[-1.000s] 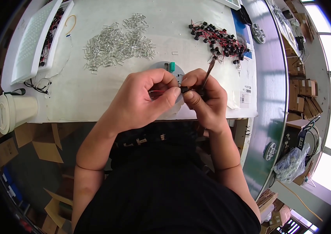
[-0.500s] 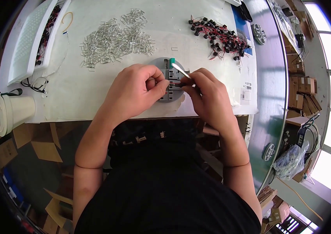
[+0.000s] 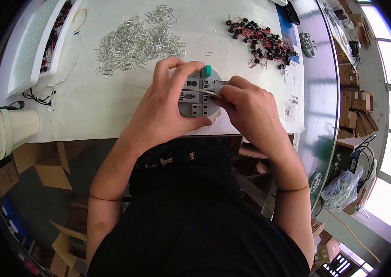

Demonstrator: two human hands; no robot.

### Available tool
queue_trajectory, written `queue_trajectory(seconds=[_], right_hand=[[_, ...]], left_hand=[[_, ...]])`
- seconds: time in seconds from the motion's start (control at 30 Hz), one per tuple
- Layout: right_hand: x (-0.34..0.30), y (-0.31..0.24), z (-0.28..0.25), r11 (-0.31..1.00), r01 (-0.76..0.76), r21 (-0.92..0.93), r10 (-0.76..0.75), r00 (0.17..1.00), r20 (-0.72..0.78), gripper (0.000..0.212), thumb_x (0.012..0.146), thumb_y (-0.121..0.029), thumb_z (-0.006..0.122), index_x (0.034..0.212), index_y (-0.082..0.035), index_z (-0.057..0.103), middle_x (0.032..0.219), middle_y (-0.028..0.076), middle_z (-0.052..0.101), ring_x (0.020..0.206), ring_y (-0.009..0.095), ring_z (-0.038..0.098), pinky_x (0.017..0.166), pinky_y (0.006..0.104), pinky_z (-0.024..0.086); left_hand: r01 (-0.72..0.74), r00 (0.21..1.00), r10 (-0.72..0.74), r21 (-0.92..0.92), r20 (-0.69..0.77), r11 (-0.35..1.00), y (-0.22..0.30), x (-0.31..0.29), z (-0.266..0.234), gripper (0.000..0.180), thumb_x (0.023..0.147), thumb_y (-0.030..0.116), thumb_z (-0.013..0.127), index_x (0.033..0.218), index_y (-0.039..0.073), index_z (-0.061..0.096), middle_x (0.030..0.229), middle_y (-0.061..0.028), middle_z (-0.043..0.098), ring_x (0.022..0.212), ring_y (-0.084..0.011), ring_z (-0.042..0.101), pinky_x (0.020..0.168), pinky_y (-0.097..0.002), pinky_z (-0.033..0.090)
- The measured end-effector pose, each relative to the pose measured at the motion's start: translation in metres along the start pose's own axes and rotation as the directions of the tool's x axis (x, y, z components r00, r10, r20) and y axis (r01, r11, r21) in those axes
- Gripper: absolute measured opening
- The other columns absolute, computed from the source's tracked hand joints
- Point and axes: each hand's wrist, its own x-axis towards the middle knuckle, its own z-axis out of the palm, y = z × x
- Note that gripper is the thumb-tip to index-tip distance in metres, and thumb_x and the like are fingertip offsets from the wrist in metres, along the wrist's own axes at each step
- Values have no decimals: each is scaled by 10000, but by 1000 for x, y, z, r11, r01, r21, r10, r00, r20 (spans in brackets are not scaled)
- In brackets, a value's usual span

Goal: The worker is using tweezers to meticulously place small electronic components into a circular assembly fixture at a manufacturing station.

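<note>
A round grey fixture [image 3: 213, 109] with raised blocks, slots and a small green piece [image 3: 208, 70] at its far side lies near the table's front edge. My left hand [image 3: 161, 99] curves around its left side, fingers at the far rim and thumb at the near rim, gripping it. Pinched in my right hand [image 3: 250, 102] is a slim metal tool [image 3: 201, 91], perhaps tweezers. It lies slantwise over the middle of the fixture, its tip toward my left palm. Small dark parts sit in the slots, too small to make out.
Beyond my left hand spreads a heap of U-shaped metal pins [image 3: 135, 44]; a single pin [image 3: 209, 54] lies apart. Black components with red wires [image 3: 262, 41] are piled at the far right. A white tray [image 3: 32, 55] and a lidded cream bin [image 3: 18, 127] stand at the left.
My left hand has gone from a pinch over the fixture to a wide grip around it. The tool in my right hand has swung from pointing away to lying across the fixture.
</note>
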Motion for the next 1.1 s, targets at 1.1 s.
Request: queue_trajectory(seconds=[1.1], right_hand=[[6, -17, 11, -363, 530, 766, 227, 848, -479, 598, 1164, -564, 340, 933, -58, 559, 700, 60, 514, 590, 148, 424, 528, 317, 373]], left_hand=[[-227, 972, 236, 326, 14, 918, 31, 14, -3, 928, 660, 243, 937, 1497, 174, 542, 1360, -99, 566, 1238, -334, 559, 1066, -489, 505]])
